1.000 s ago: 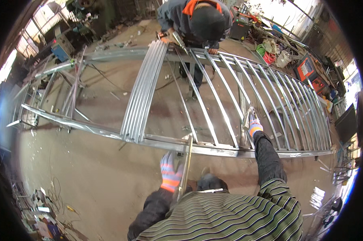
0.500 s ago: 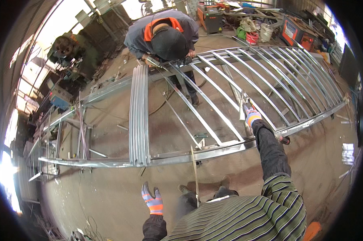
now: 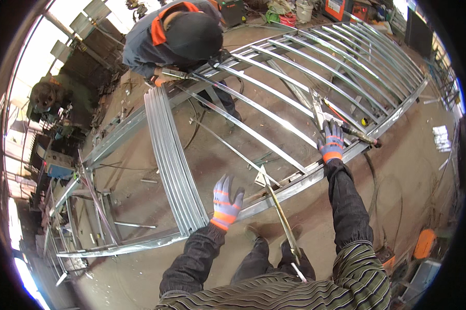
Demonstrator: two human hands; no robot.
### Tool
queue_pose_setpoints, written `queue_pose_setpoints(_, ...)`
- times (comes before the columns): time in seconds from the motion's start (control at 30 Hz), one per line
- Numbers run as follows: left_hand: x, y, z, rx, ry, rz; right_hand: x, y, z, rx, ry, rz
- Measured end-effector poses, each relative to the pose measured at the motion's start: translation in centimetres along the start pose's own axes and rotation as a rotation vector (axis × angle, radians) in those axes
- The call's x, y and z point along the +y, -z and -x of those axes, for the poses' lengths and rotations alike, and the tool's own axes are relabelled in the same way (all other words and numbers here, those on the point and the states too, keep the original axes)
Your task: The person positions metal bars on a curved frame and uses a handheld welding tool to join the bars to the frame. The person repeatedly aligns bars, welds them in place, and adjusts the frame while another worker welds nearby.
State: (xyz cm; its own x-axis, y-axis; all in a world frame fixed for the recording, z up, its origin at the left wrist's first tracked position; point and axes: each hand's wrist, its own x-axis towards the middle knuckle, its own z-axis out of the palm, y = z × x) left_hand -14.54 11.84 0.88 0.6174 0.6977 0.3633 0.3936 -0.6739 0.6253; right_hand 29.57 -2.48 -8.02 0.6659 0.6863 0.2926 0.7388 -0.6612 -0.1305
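Resting at the near edge of the metal frame was the right hand, gloved in grey and orange, its fingers stretched out beyond the rail. Whether anything was gripped by it could not be told, since the palm side was hidden. Just beside its fingers, a rod-shaped tool was laid across the same edge, toward the frame's right end. A grey metal clamp-like piece was seen just past the fingertips, among the bars.

The left hand, gloved alike, was held with fingers spread and thumb apart over the near edge, and nothing was grasped by it. To its left, a bundle of silver tubes was laid across the frame from far edge to near edge. To its right, a long brass-coloured strip was seen slanting, its upper tip at the near edge and its lower end between the person's legs.

The frame's right part was crossed by slanting silver bars. At the far edge, a co-worker in a dark cap was bent over the frame, and a long metal tool was held there in an orange-gloved hand.
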Motion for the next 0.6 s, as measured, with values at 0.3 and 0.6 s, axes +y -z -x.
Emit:
queue_pose_setpoints(0.3,-0.2,-6.1,-11.1,-0.208,-0.169,-0.038,0.1,-0.1,0.0,0.136,0.017,-0.101)
queue_pose_setpoints(0.6,-3.3,-17.2,-27.6,-0.234,-0.199,-0.102,0.2,0.5,0.2,0.05,-0.032,-0.055)
